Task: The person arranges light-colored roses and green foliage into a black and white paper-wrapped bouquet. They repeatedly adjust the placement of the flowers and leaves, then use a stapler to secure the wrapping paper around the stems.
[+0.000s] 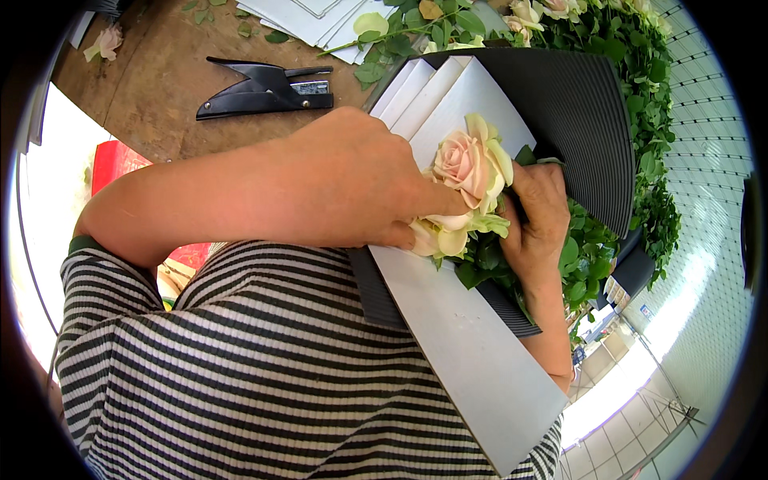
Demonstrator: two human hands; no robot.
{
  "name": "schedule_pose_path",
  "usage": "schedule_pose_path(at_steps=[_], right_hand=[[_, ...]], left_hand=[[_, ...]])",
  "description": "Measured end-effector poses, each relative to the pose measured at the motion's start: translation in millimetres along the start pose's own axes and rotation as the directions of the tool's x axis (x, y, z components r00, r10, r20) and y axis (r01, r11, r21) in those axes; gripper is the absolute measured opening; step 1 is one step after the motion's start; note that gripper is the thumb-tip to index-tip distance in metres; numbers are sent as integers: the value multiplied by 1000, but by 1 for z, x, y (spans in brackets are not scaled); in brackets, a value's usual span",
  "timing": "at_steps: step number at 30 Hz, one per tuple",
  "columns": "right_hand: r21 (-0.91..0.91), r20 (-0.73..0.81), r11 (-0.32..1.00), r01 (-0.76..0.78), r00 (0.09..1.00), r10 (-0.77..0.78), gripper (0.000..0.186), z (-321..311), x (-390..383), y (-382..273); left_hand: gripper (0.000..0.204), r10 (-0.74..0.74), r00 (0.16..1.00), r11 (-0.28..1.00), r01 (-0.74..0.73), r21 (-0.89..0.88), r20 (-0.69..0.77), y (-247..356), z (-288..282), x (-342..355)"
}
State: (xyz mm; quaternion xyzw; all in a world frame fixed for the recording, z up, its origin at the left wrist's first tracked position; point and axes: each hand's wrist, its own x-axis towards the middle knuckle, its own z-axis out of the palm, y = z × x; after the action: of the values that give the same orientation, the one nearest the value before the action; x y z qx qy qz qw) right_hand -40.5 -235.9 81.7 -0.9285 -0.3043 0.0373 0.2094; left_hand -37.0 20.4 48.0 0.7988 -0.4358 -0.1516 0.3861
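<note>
Pale pink and cream roses (466, 172) stand close together in front of me, over a grey-white flat board. My left hand (372, 180) reaches in from the left, its index finger and thumb closed around the lower cream blooms. Behind the flower heads, on the right, my right hand (540, 216) has its fingers curled about the green leaves and stems; part of its grip is hidden. The smooth grey-white board (472, 352) slants beneath the roses toward my body. Black corrugated sheet (568, 120) rises behind and beside them.
A black plier stapler (268, 90) lies on the brown wooden table (152, 104). White sheets (312, 24) and a leafy stem (400, 40) are at the back. A loose rose head (104, 42) lies far left. Many leafy roses (648, 136) are stacked along the right.
</note>
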Motion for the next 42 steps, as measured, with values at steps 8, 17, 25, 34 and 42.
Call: schedule_pose_path(at_steps=[8, 17, 25, 34, 42], right_hand=[[-148, -6, 988, 55, 998, -57, 39, -1, -11, 0], [816, -104, 578, 17, 988, 117, 27, -162, 27, 90], [-34, -529, 276, -961, 251, 810, 56, -132, -72, 385], [274, -645, 707, -652, 421, 638, 42, -233, -121, 328], [374, -382, 709, -598, 597, 705, 36, -263, -105, 158]], left_hand=[[78, 244, 937, 969, -230, 84, -250, 16, -26, 30], [88, 100, 995, 979, -94, 180, -27, 25, -22, 44], [83, 140, 990, 975, -143, 170, 27, 27, -26, 49], [84, 115, 992, 974, -122, 192, 47, 29, -27, 47], [85, 133, 991, 970, -133, 205, 14, 30, -27, 47]])
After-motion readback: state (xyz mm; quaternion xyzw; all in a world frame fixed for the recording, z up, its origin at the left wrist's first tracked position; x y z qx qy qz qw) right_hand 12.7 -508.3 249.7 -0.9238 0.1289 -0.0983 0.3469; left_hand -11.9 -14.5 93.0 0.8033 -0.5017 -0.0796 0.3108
